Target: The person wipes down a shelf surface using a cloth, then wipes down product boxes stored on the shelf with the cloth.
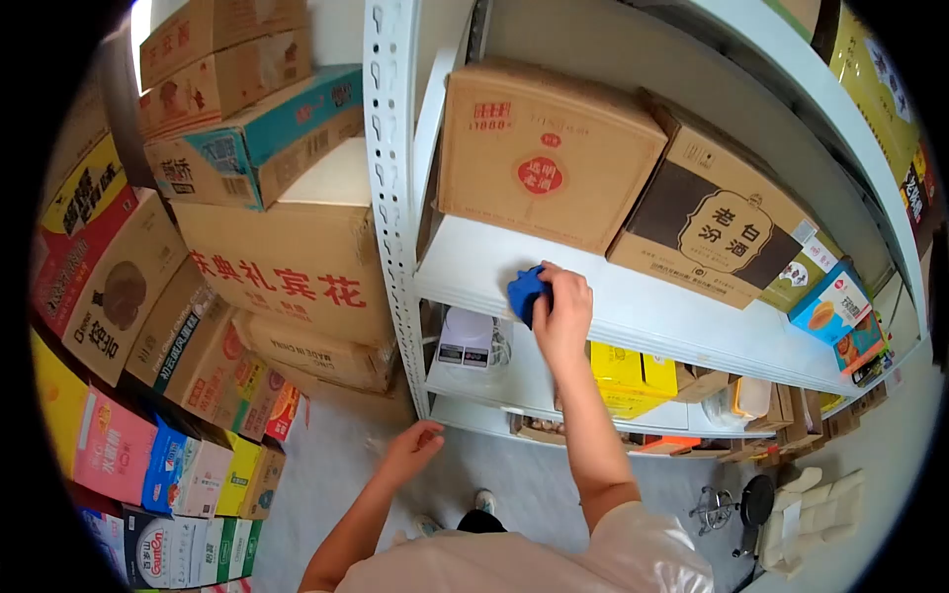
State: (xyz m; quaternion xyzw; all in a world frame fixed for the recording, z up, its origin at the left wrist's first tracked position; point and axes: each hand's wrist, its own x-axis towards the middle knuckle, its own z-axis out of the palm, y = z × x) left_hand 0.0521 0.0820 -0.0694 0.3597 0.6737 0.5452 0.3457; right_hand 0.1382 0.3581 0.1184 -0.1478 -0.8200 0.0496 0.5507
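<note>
My right hand (pixel 566 304) is closed on a bunched blue cloth (pixel 528 293), at the front edge of a white metal shelf (pixel 474 252). The cloth touches the shelf's front part. Behind it stands a large brown carton (pixel 549 158) with a red oval label, and to its right a brown-and-black carton (pixel 714 212) leans slightly. My left hand (pixel 409 453) hangs low near the foot of the perforated shelf post (pixel 392 198). Its fingers are loosely bent and apart from the thumb, with nothing in them.
Stacked cartons (pixel 287 262) rise left of the post, with colourful boxes (pixel 119 445) further left. A white device (pixel 467 336) and a yellow box (pixel 633 381) sit on the shelf below. A cream chair (pixel 816 519) and a black stool (pixel 757 500) stand on the floor at right.
</note>
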